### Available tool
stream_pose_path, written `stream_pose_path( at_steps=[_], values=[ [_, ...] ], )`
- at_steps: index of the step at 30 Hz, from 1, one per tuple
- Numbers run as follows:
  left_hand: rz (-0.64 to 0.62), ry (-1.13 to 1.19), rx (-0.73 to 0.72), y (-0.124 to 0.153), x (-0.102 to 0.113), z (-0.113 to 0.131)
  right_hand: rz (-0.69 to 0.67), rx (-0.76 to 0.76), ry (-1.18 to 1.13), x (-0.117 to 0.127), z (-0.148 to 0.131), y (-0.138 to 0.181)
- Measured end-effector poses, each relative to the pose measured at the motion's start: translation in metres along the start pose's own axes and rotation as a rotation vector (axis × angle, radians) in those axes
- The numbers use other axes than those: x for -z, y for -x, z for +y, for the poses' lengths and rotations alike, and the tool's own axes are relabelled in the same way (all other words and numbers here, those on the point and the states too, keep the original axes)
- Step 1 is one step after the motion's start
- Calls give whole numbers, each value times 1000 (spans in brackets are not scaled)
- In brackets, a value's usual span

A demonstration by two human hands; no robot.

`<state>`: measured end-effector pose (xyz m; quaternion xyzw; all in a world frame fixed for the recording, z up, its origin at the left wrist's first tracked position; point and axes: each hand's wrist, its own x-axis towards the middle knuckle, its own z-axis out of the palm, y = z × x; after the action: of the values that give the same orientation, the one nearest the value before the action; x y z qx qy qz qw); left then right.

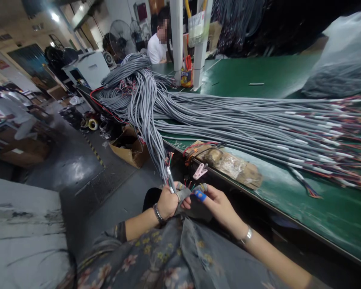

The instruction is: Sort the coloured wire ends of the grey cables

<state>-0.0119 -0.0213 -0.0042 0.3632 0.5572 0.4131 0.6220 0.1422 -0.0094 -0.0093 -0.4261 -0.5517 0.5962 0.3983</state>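
Note:
My left hand (169,202) is closed around the ends of several grey cables (152,132), which hang down to it from the big bundle on the bench. Thin coloured wires (189,184) stick out of the stripped ends by its fingers. My right hand (218,202) pinches at those wires with thumb and forefinger, close beside the left. Tape wraps its fingertips, blue on the thumb. Which wire it grips is too small to make out. A pink clothespin (200,171) sits at the bench edge just above the hands.
The green bench (289,204) runs along the right, with long grey cables (228,114) spread over it. A taped wooden block (231,162) lies near its edge. A cardboard box (129,148) stands on the floor. A co-worker (156,46) sits across the bench behind white posts (176,40).

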Motion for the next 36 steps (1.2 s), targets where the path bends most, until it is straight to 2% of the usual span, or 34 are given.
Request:
stream_pose_path(
  at_steps=[6,10,13,18,20,22,28,32,34,36],
  values=[
    [-10,-35,-33,0,0,-3,14,-95,-139,3,0,-5],
    [-51,-107,-39,1,-1,-4,2,-184,-242,-3,-3,-5],
    [-54,-123,-41,2,-2,-5,13,-190,-288,-8,-1,-3],
    [-30,-73,-60,0,-2,-7,210,-184,-375,-10,6,-3],
    [-34,-59,-47,0,0,-5,302,-186,-462,-5,9,-5],
    [-54,-45,-16,-1,3,0,332,-183,-550,2,11,-8],
    [-236,10,93,-10,9,18,119,-287,-596,15,19,-24],
    [-338,34,122,-23,7,27,5,-171,-525,12,15,-37],
    [-367,36,119,-28,6,28,60,-68,-410,9,13,-40],
    [-380,40,120,-33,6,28,192,16,-261,7,14,-40]
  ],
)
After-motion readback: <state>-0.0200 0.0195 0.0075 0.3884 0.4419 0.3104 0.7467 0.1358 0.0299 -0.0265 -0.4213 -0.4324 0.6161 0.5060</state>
